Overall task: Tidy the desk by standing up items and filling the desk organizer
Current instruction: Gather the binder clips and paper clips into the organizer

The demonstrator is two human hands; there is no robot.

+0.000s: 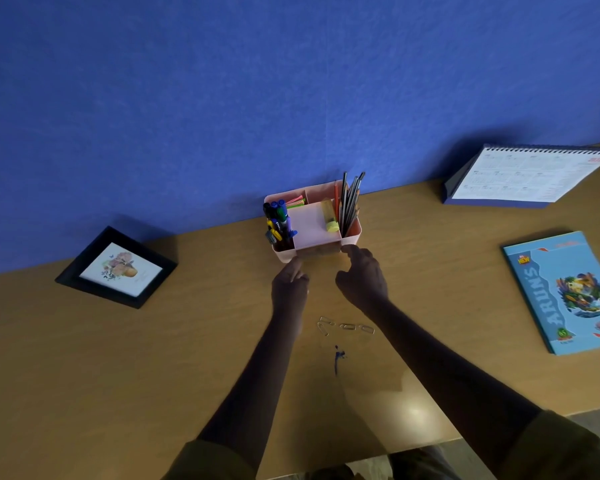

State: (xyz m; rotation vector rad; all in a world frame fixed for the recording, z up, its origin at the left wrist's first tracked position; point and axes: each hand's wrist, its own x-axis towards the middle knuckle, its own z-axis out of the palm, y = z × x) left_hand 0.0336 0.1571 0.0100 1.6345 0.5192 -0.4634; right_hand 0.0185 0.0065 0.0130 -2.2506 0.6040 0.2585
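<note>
The pink desk organizer (356, 233) stands on the table (118, 358) just beyond both hands. The left hand (289, 283) bunches its fingers at the near left corner; I cannot tell whether they pinch anything. The right hand (361, 276) is loosely curled and holds nothing, with one fingertip touching the near right corner. Paper clips (345, 327) lie between the wrists, and a picture frame (116, 267) lies flat well to the left of the hands.

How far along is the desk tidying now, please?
Done: the calendar stands, and the organizer holds markers and pencils. In hand: the left hand and right hand are at its front rim. Remaining: paper clips and the notebook lie flat on the desk.
</note>
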